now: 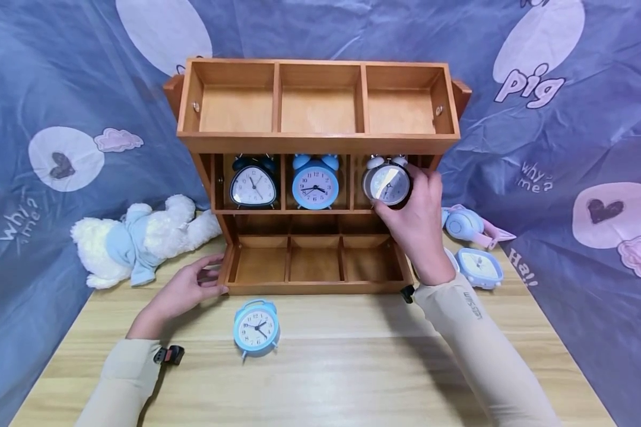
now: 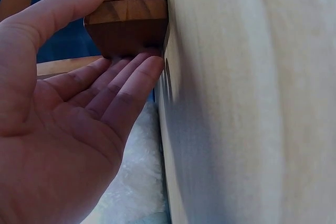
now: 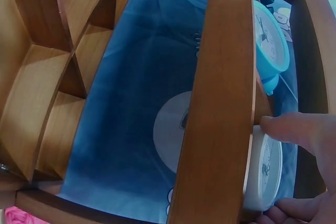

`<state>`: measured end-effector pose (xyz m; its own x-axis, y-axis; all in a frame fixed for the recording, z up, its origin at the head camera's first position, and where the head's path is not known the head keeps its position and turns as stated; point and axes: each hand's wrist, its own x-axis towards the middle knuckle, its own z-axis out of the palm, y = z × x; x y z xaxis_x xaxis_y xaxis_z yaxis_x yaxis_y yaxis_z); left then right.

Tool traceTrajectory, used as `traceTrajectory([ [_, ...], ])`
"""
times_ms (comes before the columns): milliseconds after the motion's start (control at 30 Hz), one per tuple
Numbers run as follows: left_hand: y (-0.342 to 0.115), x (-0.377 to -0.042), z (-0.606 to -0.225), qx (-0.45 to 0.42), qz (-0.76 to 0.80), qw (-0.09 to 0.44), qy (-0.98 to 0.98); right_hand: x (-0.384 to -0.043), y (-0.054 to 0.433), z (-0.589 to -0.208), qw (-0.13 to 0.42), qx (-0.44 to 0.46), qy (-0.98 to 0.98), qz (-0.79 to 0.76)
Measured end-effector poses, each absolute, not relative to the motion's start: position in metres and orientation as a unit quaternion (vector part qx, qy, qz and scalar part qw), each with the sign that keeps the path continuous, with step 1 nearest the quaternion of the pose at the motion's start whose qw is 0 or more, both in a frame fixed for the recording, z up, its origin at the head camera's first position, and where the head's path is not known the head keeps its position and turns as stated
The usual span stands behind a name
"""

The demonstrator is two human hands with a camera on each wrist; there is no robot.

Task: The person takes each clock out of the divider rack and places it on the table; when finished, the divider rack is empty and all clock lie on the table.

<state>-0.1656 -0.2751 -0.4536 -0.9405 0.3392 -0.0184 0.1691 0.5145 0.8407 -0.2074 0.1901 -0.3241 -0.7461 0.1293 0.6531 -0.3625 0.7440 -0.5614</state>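
Note:
My right hand grips a round white twin-bell alarm clock in the right compartment of the wooden shelf's middle tier. The right wrist view shows the thumb on one side of the white clock and the fingers on the other. Beside it stand a blue twin-bell clock and a dark rounded-triangular clock, each in its own compartment. With nearly straight fingers, my left hand touches the shelf's lower left end. Another blue alarm clock is on the table in front.
A white plush toy in a blue top lies left of the shelf. To the right are a blue square clock, partly hidden round clock and blue-and-pink headphones. Patterned blue cloth hangs behind the wooden table.

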Motion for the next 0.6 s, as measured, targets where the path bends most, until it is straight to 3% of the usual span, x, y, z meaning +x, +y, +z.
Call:
traceTrajectory([
  [600, -0.2761, -0.1663, -0.454, 0.133, 0.462, 0.096, 0.872, -0.2134, 0.1844, -0.327, 0.36, 0.069, -0.86, 0.356],
])
